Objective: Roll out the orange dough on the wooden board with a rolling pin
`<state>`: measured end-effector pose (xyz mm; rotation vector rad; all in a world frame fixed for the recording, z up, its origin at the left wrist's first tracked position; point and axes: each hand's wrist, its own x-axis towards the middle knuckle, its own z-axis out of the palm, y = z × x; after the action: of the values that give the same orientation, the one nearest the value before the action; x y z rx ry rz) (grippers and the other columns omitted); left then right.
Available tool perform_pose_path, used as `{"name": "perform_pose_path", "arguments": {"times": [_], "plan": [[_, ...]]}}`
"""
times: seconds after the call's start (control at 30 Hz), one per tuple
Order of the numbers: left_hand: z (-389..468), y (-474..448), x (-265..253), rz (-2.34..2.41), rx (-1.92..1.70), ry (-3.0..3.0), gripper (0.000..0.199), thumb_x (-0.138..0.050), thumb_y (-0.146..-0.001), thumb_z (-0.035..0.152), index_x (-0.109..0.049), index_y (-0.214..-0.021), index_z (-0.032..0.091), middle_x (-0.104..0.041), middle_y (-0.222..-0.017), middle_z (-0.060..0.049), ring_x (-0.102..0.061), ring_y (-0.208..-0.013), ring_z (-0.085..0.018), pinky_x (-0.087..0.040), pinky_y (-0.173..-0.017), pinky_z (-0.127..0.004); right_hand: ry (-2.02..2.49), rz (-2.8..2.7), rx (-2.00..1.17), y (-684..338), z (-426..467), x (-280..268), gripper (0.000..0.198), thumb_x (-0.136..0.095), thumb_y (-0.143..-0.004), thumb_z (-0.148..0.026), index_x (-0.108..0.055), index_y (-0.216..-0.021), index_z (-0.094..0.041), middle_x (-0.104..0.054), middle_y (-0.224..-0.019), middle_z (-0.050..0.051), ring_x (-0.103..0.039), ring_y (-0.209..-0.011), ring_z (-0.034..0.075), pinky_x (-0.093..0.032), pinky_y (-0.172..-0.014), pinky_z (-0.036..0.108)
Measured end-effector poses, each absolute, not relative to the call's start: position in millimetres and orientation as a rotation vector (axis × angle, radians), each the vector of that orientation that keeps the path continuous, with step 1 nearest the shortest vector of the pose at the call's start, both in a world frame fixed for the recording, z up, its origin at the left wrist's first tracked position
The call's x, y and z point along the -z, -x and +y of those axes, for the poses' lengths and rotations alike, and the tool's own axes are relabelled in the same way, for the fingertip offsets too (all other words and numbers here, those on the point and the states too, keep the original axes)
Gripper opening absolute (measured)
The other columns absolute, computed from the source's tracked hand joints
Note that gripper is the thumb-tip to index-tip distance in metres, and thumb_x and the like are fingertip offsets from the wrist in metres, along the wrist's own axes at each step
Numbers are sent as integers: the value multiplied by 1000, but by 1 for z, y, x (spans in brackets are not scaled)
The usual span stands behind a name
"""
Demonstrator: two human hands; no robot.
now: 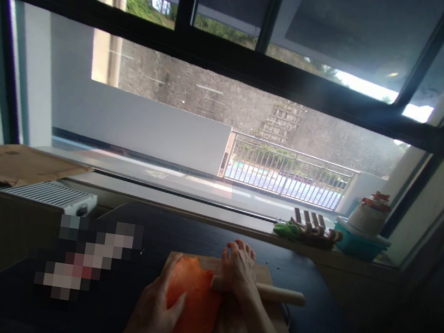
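Observation:
A thin, ragged-edged sheet of orange dough (195,317) lies over the left side of a wooden board (234,331). My left hand (159,304) is at the sheet's left edge, thumb on top and fingers along the side, closed on it as far as I can see. Across the board's right part lies a pale wooden rolling pin (280,294), its right end jutting past the board. My right hand (239,265) reaches over the pin with fingers spread toward the board's far edge. Its palm hides part of the pin; whether it presses on it I cannot tell.
The board rests on a dark table (155,229) beneath a wide window. A blurred-out patch covers the table's left. Along the sill stand a brown rack (315,226), a green item (286,229) and a teal box (360,241). A white slatted appliance (55,195) and cardboard (19,164) are left.

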<state>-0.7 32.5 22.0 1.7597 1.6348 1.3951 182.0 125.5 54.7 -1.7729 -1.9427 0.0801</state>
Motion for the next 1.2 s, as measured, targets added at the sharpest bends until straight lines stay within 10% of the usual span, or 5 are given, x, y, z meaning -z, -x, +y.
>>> {"name": "perform_pose_path", "arguments": {"times": [1.2], "plan": [[26, -1, -31, 1491, -1458, -1488, 75, -60, -74, 31, -32, -143, 17, -46, -147, -14, -46, -134, -28, -45, -106, -40, 1760, -2070, -87, -171, 123, -60, 38, -38, -94, -32, -59, -124, -19, -55, -131, 13, -39, -131, 29, -28, -105, 45]]}}
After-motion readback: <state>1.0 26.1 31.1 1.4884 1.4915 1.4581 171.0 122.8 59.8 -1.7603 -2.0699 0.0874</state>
